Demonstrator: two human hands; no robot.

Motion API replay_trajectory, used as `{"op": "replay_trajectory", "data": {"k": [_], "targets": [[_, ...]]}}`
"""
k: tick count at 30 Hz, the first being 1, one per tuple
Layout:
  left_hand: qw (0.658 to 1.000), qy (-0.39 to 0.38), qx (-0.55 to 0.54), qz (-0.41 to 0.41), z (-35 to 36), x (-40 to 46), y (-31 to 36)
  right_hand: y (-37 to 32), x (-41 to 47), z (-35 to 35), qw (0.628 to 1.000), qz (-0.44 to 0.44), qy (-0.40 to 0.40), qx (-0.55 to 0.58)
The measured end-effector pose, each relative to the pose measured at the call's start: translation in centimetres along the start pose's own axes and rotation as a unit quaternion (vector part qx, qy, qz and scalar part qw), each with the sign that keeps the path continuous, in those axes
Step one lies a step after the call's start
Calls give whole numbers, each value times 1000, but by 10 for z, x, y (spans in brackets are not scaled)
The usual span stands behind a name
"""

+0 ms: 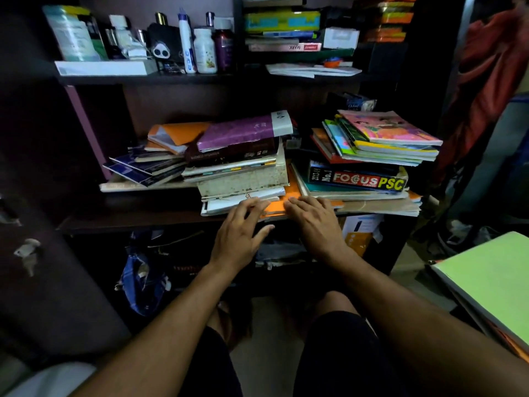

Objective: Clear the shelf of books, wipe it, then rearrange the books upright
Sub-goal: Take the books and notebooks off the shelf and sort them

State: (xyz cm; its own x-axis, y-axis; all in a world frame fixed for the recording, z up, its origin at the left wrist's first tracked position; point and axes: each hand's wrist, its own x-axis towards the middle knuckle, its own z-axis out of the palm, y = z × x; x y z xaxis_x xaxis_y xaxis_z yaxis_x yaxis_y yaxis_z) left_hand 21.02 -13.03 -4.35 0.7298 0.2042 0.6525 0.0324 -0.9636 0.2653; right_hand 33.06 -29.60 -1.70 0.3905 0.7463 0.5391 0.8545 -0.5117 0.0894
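The dark shelf (134, 217) carries flat, untidy stacks of books. A middle stack (240, 164) has a purple-covered book on top and a thick stained volume low down. To its left lie slanted orange and dark blue books (148, 164). A right stack (369, 156) has colourful thin books above a "FOCUS PSC" book. An orange folder (289, 200) sticks out at the bottom between the stacks. My left hand (240, 233) lies with straight fingers on the bottom of the middle stack, thumb spread. My right hand (312, 216) rests flat on the orange folder.
The upper shelf (143, 78) holds bottles, boxes and more flat books. Below the book shelf sit a blue bag (140, 282) and an orange-and-white box (357, 236). A green-topped pile (492, 279) lies at the right. Red cloth (492, 81) hangs at far right. My knees are below.
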Motion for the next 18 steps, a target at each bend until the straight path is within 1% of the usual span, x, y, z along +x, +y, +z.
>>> {"op": "replay_trajectory", "data": {"k": [3, 5, 7, 10, 12, 14, 18], "targets": [[1000, 8, -3, -22, -2, 0, 7, -6, -3, 1, 999, 8, 30, 11], [1000, -11, 13, -24, -1, -2, 8, -7, -2, -2, 999, 16, 41, 20], [999, -30, 39, -19, 1, -3, 9, -6, 0, -6, 999, 15, 39, 24], [998, -36, 44, -25, 0, 1, 10, -4, 4, -15, 1000, -1, 12, 14], [995, -76, 60, -36, -2, 5, 11, -4, 4, -19, 1000, -5, -1, 11], [990, -116, 73, -46, -2, 9, 8, -4, 2, -18, 1000, -16, 6, 17], [982, -164, 68, -62, -4, 25, 11, -2, -8, -7, 997, -37, 57, 20]]}}
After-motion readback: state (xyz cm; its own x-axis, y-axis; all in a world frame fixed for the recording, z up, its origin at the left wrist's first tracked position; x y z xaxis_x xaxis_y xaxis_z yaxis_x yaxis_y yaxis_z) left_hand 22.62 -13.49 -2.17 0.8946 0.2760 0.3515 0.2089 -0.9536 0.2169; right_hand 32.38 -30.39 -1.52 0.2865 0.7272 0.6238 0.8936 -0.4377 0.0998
